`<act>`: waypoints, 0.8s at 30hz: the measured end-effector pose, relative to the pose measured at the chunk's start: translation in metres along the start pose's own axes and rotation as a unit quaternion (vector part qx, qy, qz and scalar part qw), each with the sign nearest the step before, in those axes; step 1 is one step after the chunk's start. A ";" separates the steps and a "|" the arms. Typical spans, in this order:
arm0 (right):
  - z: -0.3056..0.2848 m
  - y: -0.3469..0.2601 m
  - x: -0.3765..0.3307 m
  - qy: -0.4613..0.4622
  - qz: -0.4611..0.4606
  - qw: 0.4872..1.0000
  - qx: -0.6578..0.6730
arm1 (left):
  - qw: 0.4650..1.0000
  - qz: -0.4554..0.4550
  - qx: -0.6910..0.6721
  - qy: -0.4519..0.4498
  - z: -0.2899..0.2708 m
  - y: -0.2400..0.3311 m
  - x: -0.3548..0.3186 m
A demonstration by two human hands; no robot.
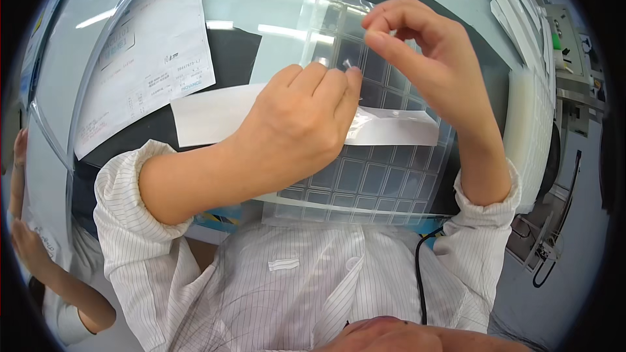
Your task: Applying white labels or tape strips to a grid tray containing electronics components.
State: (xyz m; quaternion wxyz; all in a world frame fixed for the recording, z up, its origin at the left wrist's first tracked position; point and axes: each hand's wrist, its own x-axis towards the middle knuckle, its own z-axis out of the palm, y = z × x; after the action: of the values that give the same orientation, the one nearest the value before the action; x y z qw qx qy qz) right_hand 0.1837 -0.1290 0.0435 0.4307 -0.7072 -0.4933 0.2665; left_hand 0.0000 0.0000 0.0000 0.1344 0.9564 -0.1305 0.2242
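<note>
My left hand [300, 111] is closed above a white paper strip [215, 120], its back toward me. At its index fingertip shows a small clear shiny piece [348, 64], its kind too small to tell. Farther right and higher, my right hand [427, 52] has its thumb and index fingertips drawn together; whatever they pinch cannot be made out. The strip lies across a clear plastic tray [372, 179] with many rectangular compartments. Glossy clear film [358, 124] lies on the strip beside my left hand, which hides the strip's middle.
Dark mats [486, 65] lie under the tray on the pale table. Printed sheets [150, 58] lie at left beside a clear curved cover [107, 45]. Stacked translucent trays [525, 130] and white strips [515, 13] stand at right. Another person's hand [29, 248] is at far left.
</note>
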 end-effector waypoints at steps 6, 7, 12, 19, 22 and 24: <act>0.022 0.020 0.025 0.029 0.010 0.997 -0.071 | 0.995 -0.068 0.066 -0.019 -0.004 0.000 -0.007; 0.021 0.020 0.027 0.023 0.018 0.996 -0.085 | 0.995 -0.078 0.063 -0.026 -0.003 0.002 -0.007; 0.023 0.024 0.029 0.008 0.044 0.997 -0.065 | 0.993 -0.084 0.074 -0.040 -0.002 0.000 -0.008; 0.025 0.022 0.026 0.019 0.033 0.996 -0.077 | 0.995 -0.066 0.078 -0.024 -0.001 0.000 -0.004; 0.025 0.006 0.030 0.007 0.054 0.996 -0.066 | 0.995 -0.051 0.088 -0.009 0.001 -0.001 -0.004; 0.027 -0.002 0.031 -0.005 0.080 0.995 -0.051 | 0.995 -0.051 0.089 -0.010 0.001 0.000 -0.004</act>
State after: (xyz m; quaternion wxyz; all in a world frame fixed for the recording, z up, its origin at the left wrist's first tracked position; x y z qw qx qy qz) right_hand 0.1728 -0.0905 0.0332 0.3684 -0.7643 -0.4502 0.2783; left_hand -0.0033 0.0003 -0.0022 0.0591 0.9722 -0.0621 0.2179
